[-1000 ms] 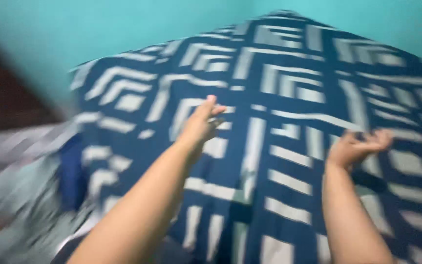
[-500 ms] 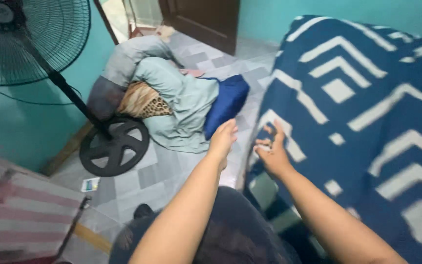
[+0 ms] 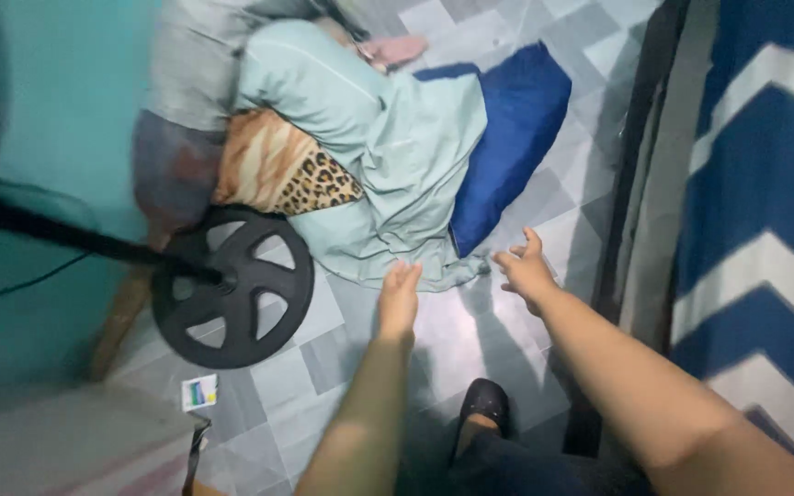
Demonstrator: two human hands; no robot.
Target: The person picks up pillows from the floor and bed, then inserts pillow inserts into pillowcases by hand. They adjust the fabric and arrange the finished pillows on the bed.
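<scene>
On the tiled floor (image 3: 470,331) below us lies a heap of cloth: a pale green sheet (image 3: 397,156), a blue pillow (image 3: 507,129), a leopard-print piece (image 3: 296,174) and a grey bundle (image 3: 195,83). Our left hand (image 3: 399,298) hangs just short of the sheet's near hem, fingers straight and close together, holding nothing. Our right hand (image 3: 526,269) hovers beside the pillow's lower corner, fingers spread, empty. Left of the heap stands a fan base (image 3: 232,285). At right runs the bed (image 3: 765,211), patterned blue and white.

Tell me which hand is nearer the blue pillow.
Right. The right hand is just below the blue pillow, near its lower end; the left hand is farther left, by the pale green cloth.
</scene>
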